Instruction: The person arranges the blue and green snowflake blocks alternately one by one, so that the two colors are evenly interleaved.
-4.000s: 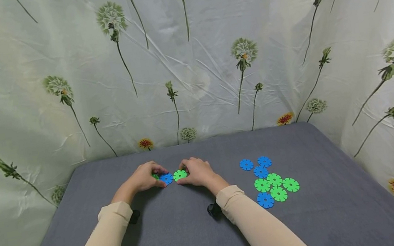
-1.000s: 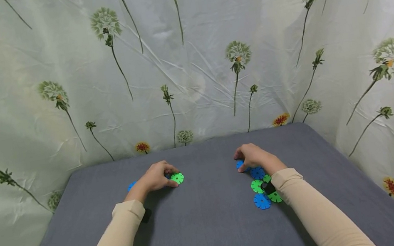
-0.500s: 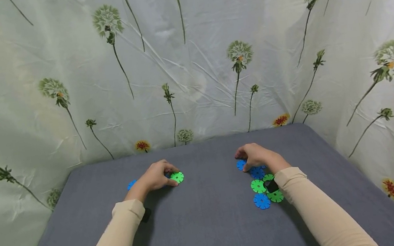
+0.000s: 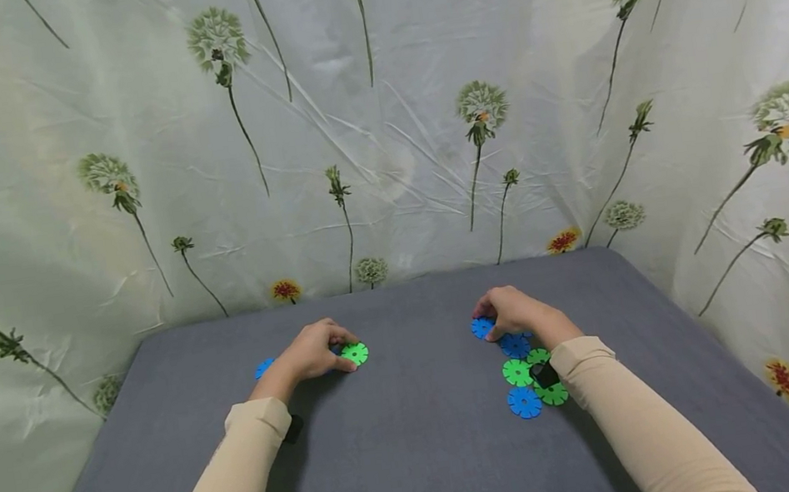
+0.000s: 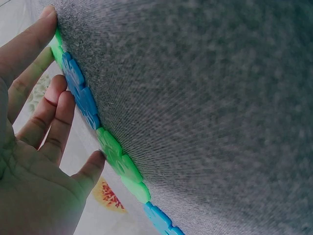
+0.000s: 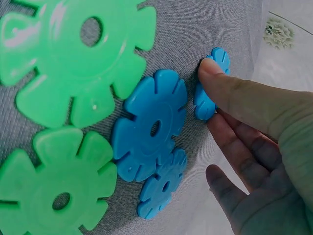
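In the left wrist view a row of interlocking notched plastic discs lies on the cloth, alternating green and blue. My left hand [image 4: 313, 352] holds the green disc [image 4: 355, 355] at the row's right end between thumb and fingers. Beside it, a blue disc [image 5: 80, 93] runs along the curled fingers, followed by another green disc [image 5: 122, 164]. A further blue disc [image 4: 264, 368] shows beyond the wrist. Off to the right, my right hand [image 4: 518, 314] pinches a single blue disc [image 4: 483, 328], its thumb on the near edge and fingers behind.
Near the right wrist lie more loose discs, among them a blue disc [image 4: 515, 346], a green disc [image 4: 517, 372] and another blue disc [image 4: 524, 402]. The sleeve and wrist camera partly cover this group. A flowered curtain [image 4: 397, 153] hangs behind the grey table [image 4: 407, 446].
Since four seconds ago my right hand has left the row and moved right to the blue disc. The left hand now holds the end green disc. Over the last second both hands barely move.
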Available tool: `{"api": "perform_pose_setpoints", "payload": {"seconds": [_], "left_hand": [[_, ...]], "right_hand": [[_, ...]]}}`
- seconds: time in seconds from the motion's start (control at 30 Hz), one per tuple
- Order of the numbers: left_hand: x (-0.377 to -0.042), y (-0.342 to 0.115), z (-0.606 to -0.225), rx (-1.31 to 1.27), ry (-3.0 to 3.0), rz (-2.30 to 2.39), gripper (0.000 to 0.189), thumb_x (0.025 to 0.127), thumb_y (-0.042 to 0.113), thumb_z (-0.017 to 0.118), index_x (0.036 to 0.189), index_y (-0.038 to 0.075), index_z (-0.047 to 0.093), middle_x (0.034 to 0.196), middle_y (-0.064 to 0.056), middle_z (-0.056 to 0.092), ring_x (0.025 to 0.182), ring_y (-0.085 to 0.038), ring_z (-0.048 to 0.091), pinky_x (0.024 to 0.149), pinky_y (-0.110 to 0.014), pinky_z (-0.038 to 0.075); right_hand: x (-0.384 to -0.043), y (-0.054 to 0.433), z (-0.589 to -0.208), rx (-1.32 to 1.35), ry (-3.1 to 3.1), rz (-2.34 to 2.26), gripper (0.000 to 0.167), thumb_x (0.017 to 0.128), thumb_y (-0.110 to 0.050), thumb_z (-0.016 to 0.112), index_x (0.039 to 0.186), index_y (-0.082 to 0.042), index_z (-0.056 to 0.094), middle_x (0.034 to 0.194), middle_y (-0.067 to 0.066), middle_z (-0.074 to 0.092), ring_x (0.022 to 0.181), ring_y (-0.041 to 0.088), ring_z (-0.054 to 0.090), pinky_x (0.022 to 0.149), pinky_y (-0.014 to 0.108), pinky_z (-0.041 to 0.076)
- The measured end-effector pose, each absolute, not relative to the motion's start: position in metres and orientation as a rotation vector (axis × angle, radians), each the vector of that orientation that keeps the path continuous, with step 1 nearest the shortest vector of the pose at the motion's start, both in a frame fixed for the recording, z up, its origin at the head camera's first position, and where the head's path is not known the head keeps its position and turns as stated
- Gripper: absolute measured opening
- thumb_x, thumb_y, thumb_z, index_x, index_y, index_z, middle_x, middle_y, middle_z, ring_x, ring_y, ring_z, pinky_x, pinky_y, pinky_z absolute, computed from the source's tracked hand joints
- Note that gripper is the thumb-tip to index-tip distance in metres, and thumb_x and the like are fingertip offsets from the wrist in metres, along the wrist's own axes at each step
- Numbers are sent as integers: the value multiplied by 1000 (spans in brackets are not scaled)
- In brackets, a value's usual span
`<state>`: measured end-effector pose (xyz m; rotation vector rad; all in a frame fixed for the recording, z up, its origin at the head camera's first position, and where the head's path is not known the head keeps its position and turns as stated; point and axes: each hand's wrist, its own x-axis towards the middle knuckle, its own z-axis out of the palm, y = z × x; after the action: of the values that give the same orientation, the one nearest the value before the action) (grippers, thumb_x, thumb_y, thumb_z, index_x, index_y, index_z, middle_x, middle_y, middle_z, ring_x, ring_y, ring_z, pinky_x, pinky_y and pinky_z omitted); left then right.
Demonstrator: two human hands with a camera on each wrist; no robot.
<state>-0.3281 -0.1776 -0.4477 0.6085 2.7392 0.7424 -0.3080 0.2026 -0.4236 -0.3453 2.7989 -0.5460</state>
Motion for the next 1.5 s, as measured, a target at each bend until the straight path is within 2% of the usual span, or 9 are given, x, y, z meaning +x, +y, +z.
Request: {"api": "perform_pose_setpoints", "payload": {"seconds": [0.33,0.57,0.83,1.03,1.23,1.5], "left_hand": [[-329,-178,-450,628,2750,743,39,87,22,92,124,14,81,120,-7,67,114,-28,64,103,-45,54],[-330,-178,-450,638,2748,740,41,87,23,92,125,14,81,120,-8,67,114,-29,64,102,-45,55],[-330,-177,-449,608,2733,755,40,88,23,91,125,15,81,125,-9,66,118,-30,64,104,-46,55],[-330,-179,-450,614,2739,755,40,87,22,92,125,14,81,124,-8,66,118,-31,64,104,-46,55],[-330,-179,-451,607,2736,757,40,88,21,91,126,14,80,123,-9,66,118,-31,64,105,-46,54],[-330,-179,-451,606,2728,764,41,88,22,91,127,13,80,126,-11,65,121,-34,63,106,-47,54]], "right_hand": [[-311,202,-426,-357,2818,-542,39,89,-7,88,125,-1,75,123,17,75,118,35,69,104,48,57],[-310,200,-427,-421,2818,-549,35,89,-9,88,118,-7,68,118,15,71,112,32,67,97,48,56],[-306,200,-428,-426,2799,-637,42,94,-15,86,127,-7,62,116,16,69,101,28,64,90,46,55],[-308,201,-428,-433,2762,-693,48,91,-12,87,130,-6,61,120,19,71,106,30,67,90,46,56],[-310,203,-428,-444,2730,-700,51,87,-4,88,131,-6,62,118,17,71,101,27,65,84,41,56],[-311,202,-428,-473,2732,-655,44,88,-2,87,127,-5,67,112,14,72,98,24,65,85,40,56]]}}
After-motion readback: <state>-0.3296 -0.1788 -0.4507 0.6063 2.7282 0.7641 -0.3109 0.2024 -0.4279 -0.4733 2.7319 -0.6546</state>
